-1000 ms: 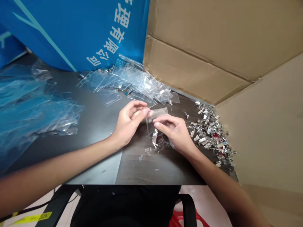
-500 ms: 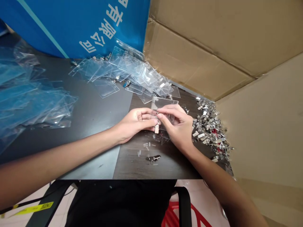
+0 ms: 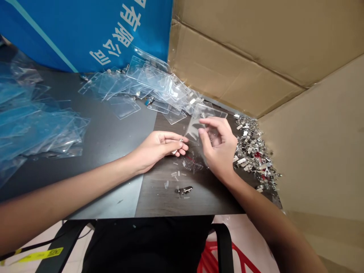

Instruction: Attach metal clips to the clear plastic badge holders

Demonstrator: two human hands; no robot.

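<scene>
My left hand [image 3: 166, 145] is closed, thumb against fingers, on a small metal badge clip [image 3: 181, 140] with a pale strap, mostly hidden by the fingers. To its right, my right hand [image 3: 217, 138] has curled fingers at a clear plastic badge holder [image 3: 195, 127], which is tilted and slightly blurred. The right thumb and index tips are a little apart; the other fingers, partly hidden, appear to hold the holder. The holder's lower left corner is close to my left fingertips. Small clear plastic bits [image 3: 179, 174] and a loose metal clip [image 3: 186, 189] lie nearer me.
Many metal clips [image 3: 251, 146] are heaped at the right, beside a cardboard wall [image 3: 227, 60]. Clear badge holders [image 3: 159, 81] with clips are piled at the back. More clear holders [image 3: 54, 129] are stacked at the left. A blue printed panel [image 3: 85, 26] stands behind.
My hands have moved apart. The right hand has shifted right and slightly up with the badge holder, which is now tilted; the left hand has drawn slightly left with the clip.
</scene>
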